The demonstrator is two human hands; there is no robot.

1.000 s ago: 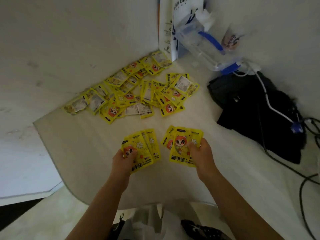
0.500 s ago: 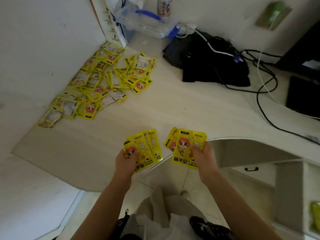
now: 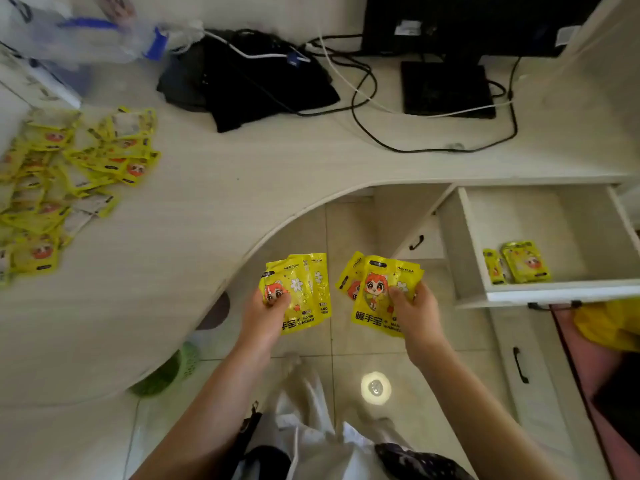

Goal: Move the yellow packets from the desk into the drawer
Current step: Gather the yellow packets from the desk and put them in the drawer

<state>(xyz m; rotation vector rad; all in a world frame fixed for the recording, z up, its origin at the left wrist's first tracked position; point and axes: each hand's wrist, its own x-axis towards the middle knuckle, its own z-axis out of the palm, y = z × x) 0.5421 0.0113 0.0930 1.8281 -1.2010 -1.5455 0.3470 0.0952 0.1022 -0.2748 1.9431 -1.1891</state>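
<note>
Our left hand (image 3: 266, 311) and right hand (image 3: 414, 311) each grip a fan of yellow packets (image 3: 379, 294) left of the open drawer (image 3: 554, 294); we should lower both flat beside the packets inside.

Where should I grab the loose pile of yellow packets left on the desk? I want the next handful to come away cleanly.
Probably start at the pile of yellow packets from its near right edge, where single packets lie flat and poke out over bare desk. Slide fingers under those free corners and pinch top and bottom, since they overlap like shingles. The far side is hemmed in by the wall.
</note>
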